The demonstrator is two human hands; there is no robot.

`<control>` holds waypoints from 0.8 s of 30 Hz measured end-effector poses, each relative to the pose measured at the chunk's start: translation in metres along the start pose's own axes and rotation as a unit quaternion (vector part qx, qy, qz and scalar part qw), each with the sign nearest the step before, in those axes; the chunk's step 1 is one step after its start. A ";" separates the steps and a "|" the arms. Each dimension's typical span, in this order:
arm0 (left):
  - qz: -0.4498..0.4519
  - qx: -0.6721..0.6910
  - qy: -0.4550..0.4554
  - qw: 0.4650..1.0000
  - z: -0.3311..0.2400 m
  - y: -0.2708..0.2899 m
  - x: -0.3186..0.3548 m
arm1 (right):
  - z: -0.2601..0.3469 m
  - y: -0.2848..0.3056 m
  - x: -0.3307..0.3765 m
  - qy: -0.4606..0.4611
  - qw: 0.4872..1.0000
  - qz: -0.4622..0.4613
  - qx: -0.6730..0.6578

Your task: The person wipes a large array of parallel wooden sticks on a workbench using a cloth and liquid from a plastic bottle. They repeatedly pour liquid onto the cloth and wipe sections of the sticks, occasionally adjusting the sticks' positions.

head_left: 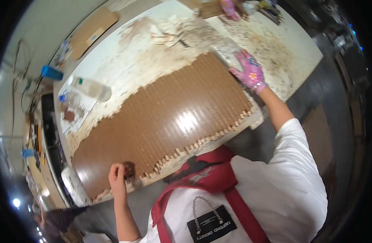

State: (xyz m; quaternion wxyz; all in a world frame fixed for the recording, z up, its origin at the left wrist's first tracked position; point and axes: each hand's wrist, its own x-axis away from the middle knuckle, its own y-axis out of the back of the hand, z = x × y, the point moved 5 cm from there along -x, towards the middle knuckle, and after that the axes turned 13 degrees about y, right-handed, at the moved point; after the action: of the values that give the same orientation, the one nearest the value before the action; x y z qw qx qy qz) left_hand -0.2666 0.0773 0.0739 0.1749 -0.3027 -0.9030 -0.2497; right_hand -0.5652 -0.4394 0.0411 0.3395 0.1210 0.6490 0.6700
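The left hand (117,175), bare, sits at seven o'clock of the view with its grip curled tight around a small dark brown object (130,170) — what it is cannot be told — pressed at the near edge of the brown panel (161,121). That panel, glossy and ribbed in fine rows, fills the centre of the white worktop (299,48), its near and far edges ragged with pale, stubby block ends. The right hand (249,72), in a pink patterned glove, lies at two o'clock on the panel's far right corner, fingers spread flat and pressing down, holding nothing that shows. At ten o'clock a clear plastic bottle (90,88) lies on its side on the worktop, well apart from both hands; beyond it a blue box-shaped thing (52,73) — and at eleven o'clock a flat brown cardboard piece (92,32).
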 end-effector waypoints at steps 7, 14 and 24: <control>0.019 0.030 0.010 0.999 0.005 -0.046 0.009 | -0.062 -0.001 0.000 -0.096 0.993 0.061 -0.032; -0.071 0.082 0.025 0.994 0.040 -0.054 0.034 | -0.180 -0.018 0.005 -0.142 0.986 0.088 0.000; -0.060 0.041 -0.008 0.997 0.014 -0.098 0.048 | -0.223 -0.017 -0.019 -0.175 0.975 0.074 0.111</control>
State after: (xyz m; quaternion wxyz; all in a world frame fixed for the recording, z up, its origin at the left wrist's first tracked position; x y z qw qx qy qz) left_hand -0.3672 0.0395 0.0514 0.1649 -0.2424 -0.9304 -0.2199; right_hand -0.6801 -0.6280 0.0017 0.3821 0.3212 0.6390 0.5853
